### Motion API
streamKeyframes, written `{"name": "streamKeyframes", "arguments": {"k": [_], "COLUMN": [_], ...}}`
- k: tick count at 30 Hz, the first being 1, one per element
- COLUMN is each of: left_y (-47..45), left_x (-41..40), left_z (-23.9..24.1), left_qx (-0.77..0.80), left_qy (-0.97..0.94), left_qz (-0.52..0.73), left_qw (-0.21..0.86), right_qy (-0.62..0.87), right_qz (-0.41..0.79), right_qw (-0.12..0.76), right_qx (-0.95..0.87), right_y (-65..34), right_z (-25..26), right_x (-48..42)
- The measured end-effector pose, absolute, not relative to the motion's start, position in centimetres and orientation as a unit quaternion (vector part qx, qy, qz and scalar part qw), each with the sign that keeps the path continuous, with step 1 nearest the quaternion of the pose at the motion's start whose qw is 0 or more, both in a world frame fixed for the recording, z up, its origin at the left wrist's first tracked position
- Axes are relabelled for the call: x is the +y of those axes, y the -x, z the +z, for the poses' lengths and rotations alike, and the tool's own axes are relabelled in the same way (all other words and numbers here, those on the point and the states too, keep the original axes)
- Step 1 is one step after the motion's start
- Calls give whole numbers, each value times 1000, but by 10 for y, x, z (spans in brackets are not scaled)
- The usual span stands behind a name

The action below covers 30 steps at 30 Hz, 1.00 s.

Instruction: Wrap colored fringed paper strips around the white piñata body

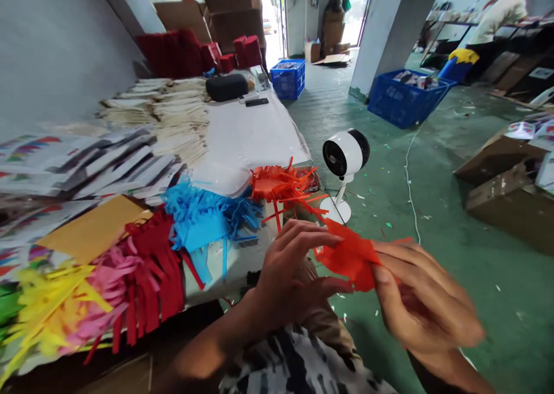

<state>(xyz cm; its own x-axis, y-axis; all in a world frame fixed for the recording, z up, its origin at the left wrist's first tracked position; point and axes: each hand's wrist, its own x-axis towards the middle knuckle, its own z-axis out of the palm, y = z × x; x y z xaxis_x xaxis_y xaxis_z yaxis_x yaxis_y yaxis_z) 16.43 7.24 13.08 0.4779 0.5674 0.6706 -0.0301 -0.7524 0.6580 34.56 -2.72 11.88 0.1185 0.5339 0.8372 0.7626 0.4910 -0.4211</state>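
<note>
A piece of orange-red tissue paper (352, 261) hangs in the air in front of me, over my lap. My right hand (426, 296) pinches its right end between thumb and fingers. At the paper's left edge is my left hand (298, 261), its fingers stretched and the thumb well apart from them; the fingertips overlap the paper, and I cannot tell whether they press on it. On the table corner beyond lies a heap of orange fringed paper (281, 182). Left of it are blue fringed paper (203, 215), dark red (153, 267), pink (113, 281) and yellow fringed paper (54, 307).
The white table (255, 134) holds printed packets (108, 163), stacked cream sheets (173, 111), a yellow-orange envelope (93, 226) and a black case (226, 87). A white fan (346, 154) stands on the green floor. Further off are blue crates (398, 102), cartons (511, 192) and a person (497, 22).
</note>
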Motion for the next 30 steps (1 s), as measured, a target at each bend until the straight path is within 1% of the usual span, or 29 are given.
{"name": "streamKeyframes", "arguments": {"k": [3,5,7,10,11,13,15,16,19,22,24,25,28,30], "left_y": [-163,-155,-143,-123,-117,-108,-100,-96,-80,-66,-63,-62,-57,-44], "left_x": [69,68,68,69,69,70,70,71,72,71,70,72,89,112], "left_z": [127,127,128,128,127,128,129,131,133,124,112,104,86,81], "left_qx": [197,193,169,145,140,119,98,101,144,154,134,122,134,180], "left_qy": [-796,-792,-780,-730,-714,-696,-697,-701,-689,-593,-516,-493,-501,-526], "left_qz": [477,464,422,318,278,203,155,146,145,62,-27,-71,-157,-155], "left_qw": [316,347,431,587,627,678,693,690,695,788,846,858,841,816], "right_qy": [487,480,484,502,497,465,411,385,336,328,356,376,436,476], "right_qz": [-83,-43,20,133,175,269,345,372,420,439,405,376,300,278], "right_qw": [565,567,567,565,556,505,460,454,485,480,451,437,403,384], "right_qx": [-661,-668,-666,-641,-643,-676,-707,-712,-690,-684,-711,-725,-746,-741], "right_y": [-341,-342,-344,-348,-348,-343,-335,-330,-316,-312,-313,-314,-319,-320], "right_z": [111,108,107,110,111,112,111,109,103,101,104,107,111,106], "right_x": [-31,-35,-39,-42,-41,-35,-27,-23,-18,-21,-22,-21,-5,16]}}
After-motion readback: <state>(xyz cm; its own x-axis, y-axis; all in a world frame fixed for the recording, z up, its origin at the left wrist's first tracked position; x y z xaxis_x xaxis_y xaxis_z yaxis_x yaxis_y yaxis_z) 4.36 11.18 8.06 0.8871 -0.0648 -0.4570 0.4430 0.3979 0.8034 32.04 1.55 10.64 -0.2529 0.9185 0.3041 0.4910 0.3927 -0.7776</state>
